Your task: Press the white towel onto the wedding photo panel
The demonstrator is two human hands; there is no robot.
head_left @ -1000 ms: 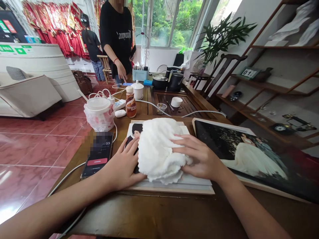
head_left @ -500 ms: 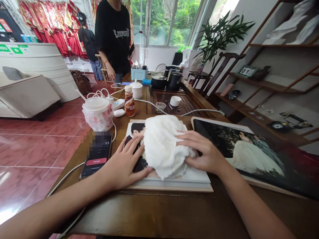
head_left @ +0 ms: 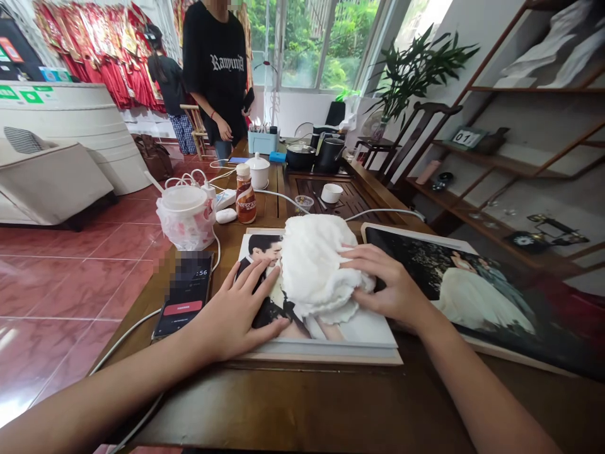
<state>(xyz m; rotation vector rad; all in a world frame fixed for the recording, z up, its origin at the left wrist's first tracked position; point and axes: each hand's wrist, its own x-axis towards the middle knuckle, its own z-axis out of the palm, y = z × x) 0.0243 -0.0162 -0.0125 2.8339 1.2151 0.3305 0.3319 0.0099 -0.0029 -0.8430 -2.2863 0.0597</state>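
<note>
A photo panel (head_left: 265, 252) with a printed picture of people lies flat on the dark wooden table (head_left: 293, 403) in front of me. My left hand (head_left: 246, 302) rests spread on its left side, fingers apart and holding nothing. Over the panel's middle and right lies a bunched white cloth (head_left: 321, 265), which hides much of the picture. My right hand (head_left: 390, 284) grips the cloth's right side, its fingers curled into the folds.
Right of the panel lies a second framed photo (head_left: 477, 290). A phone (head_left: 186, 290), a bagged white tub (head_left: 184, 214), a coffee bottle (head_left: 246, 195) and a white lidded cup (head_left: 258, 170) stand left. Behind are a small white bowl (head_left: 331, 193) and a cable. A person (head_left: 217, 69) stands beyond.
My right hand has slid the white cloth slightly to the right, uncovering more of the picture. The left hand stays in place. The standing person's arm has shifted.
</note>
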